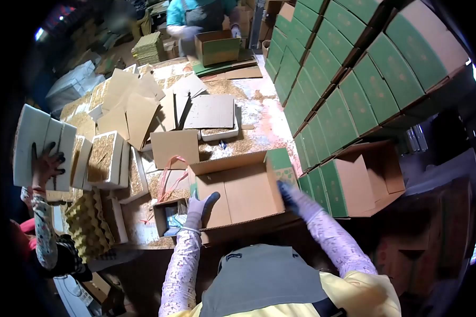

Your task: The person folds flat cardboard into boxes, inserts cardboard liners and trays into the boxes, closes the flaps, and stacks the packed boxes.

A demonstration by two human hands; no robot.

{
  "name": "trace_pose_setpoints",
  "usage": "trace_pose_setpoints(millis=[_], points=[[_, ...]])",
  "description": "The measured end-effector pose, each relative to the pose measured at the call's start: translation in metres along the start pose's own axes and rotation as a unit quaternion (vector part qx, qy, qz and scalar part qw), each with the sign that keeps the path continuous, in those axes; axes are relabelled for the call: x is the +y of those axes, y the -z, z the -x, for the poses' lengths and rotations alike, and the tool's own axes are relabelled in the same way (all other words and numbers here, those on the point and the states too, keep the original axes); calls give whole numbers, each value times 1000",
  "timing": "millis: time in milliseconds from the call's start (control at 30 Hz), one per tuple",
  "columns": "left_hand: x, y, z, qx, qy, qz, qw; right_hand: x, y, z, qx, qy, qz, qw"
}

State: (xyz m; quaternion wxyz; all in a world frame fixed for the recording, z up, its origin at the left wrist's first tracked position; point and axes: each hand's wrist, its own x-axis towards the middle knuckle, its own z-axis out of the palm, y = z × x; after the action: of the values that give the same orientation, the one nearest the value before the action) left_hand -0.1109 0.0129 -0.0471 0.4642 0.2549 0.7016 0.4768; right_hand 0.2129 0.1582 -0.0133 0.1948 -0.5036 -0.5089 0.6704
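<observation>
An open cardboard box (240, 195), brown inside with green on its outer faces, sits before me at the table's near edge. Nothing lies inside it. My left hand (200, 208), in a grey glove with dark fingertips, grips the box's left side, the thumb over the rim. At the right end, my right hand (293, 199) is closed against the box wall; it is slightly blurred and its fingers are partly hidden. A small box with blue-and-white packets (174, 217) stands just left of my left hand.
Stacked green cartons (349, 95) rise on the right. Cardboard sheets (211, 112), white foam trays (106, 161) and egg trays (90, 224) crowd the left. A co-worker's hand (47, 164) touches a foam block; across the table another person holds a box (217, 50).
</observation>
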Motion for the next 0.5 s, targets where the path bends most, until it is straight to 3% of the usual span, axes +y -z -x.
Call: trace_pose_setpoints(millis=[33,67,100,133,167,267,333,367,400,433,467,500], points=[[-27,4,-16,5,3,17,1000,13,-15,-4,18,-26,124,992],[-1,2,1,-14,12,22,1000,26,-31,-8,29,-55,245,968],[28,2,23,-33,25,23,999,24,-46,7,111,9,347,931],[18,9,25,-97,-7,147,984,10,-39,12,85,18,310,947],[62,1,63,-78,-12,195,978,1,-30,12,56,17,291,955],[59,-10,87,-105,56,276,954,-30,5,40,-42,19,256,966],[13,-3,74,-66,130,379,914,-16,29,92,90,268,166,945],[36,-17,90,-126,114,415,894,-75,29,154,175,282,231,915],[60,-32,107,-186,101,447,869,-106,39,197,207,383,256,863],[61,-44,113,-180,84,457,867,-123,56,236,232,477,280,800],[62,-57,119,-175,67,467,864,-127,83,269,302,532,360,704],[90,-82,141,-172,-34,411,895,-98,110,294,400,366,198,817]])
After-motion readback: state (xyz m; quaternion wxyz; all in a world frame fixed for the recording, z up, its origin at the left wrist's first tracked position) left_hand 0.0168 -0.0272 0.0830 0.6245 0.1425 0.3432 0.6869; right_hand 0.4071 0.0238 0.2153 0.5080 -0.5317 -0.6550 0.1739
